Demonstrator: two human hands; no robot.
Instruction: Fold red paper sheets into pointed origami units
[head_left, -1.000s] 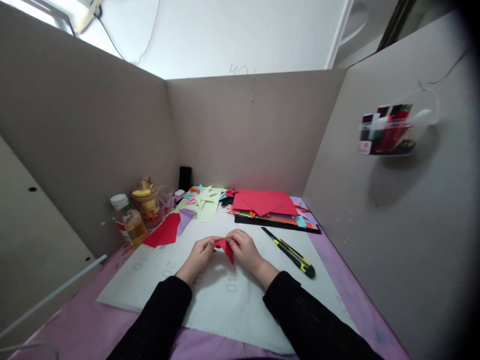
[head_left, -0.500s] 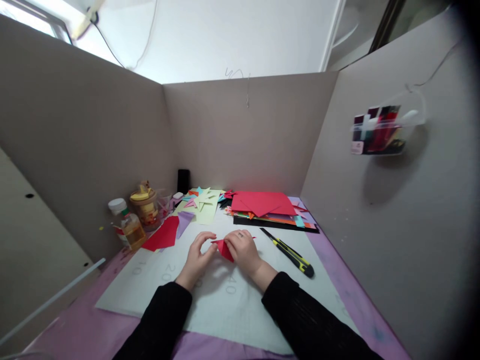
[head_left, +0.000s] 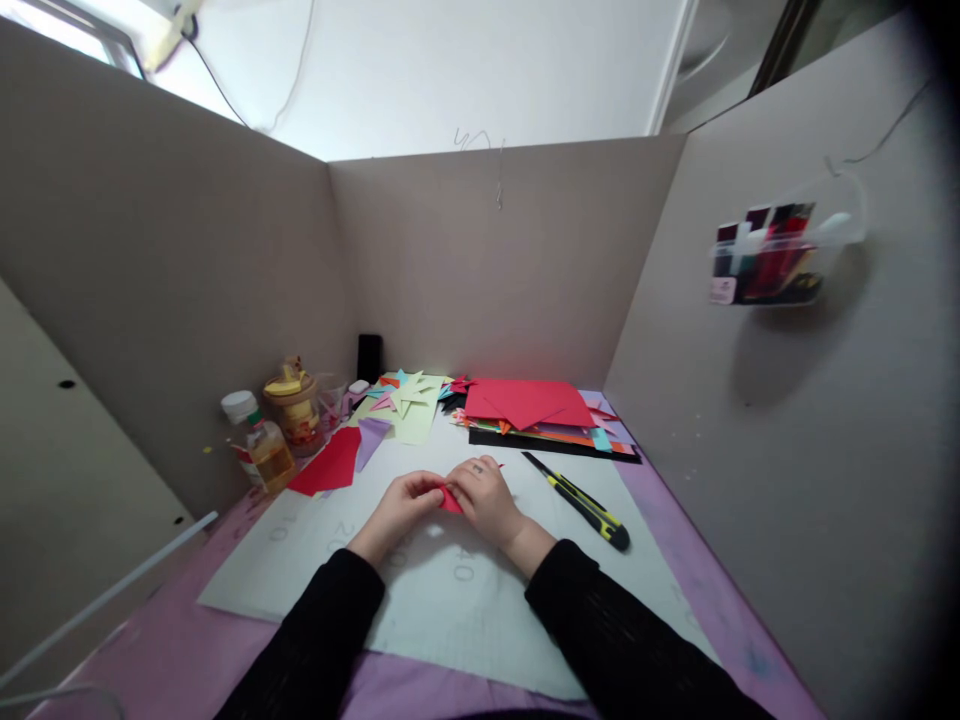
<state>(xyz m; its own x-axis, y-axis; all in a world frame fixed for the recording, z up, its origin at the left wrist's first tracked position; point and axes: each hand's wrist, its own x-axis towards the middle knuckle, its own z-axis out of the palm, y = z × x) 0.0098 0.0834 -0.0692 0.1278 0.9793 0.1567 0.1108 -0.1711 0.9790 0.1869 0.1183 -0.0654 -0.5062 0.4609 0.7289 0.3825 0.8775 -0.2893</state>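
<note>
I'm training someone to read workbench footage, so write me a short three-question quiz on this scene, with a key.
1. True or false: the yellow-and-black cutter lies to the right of the person's right hand.
2. What colour is the large sheet on top of the paper stack?
A. Pale green
B. Red
C. Black
3. Which hand or hands hold the small red paper piece?

Key:
1. True.
2. B.
3. Both: the left hand and the right hand.
</note>
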